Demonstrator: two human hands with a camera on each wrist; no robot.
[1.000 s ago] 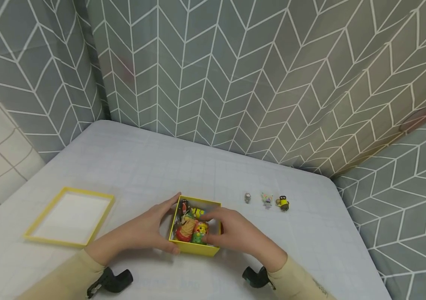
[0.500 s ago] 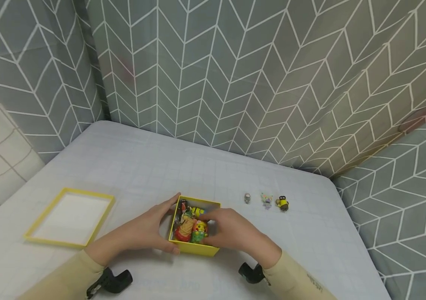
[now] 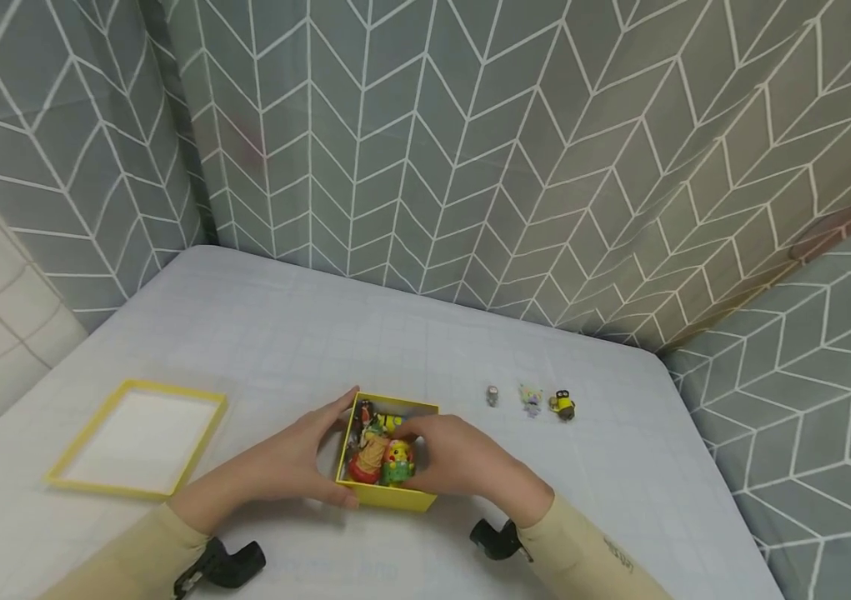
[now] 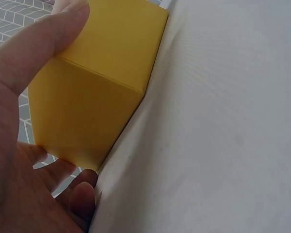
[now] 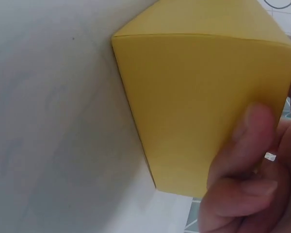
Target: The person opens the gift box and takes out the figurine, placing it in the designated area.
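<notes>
A yellow box [image 3: 395,498] stands on the white-covered table, packed with small toy figures. My left hand [image 3: 311,458] grips its left side, the thumb along the near wall and the fingers round the far corner; the left wrist view shows the thumb pressing the yellow wall [image 4: 102,43]. My right hand [image 3: 463,461] reaches over the right rim, thumb and index finger curled round a Pikachu figure [image 3: 398,460] in a green outfit. Its other curled fingers [image 5: 252,131] lie against the outer right wall. Beside Pikachu lies a red-and-tan figure [image 3: 369,458]; behind is a yellow-and-blue one [image 3: 389,422].
The box's yellow-rimmed lid [image 3: 65,454] lies inside-up on the left. Back right, three figures stand in a row: a small grey one [image 3: 493,396], a pale pastel one [image 3: 532,401] and a yellow one with black goggles [image 3: 563,406]. Patterned grey curtains [image 3: 395,150] enclose the table.
My right hand has shifted slightly left, its thumb and index finger closer about the Pikachu figure. The left hand and the box stay in place.
</notes>
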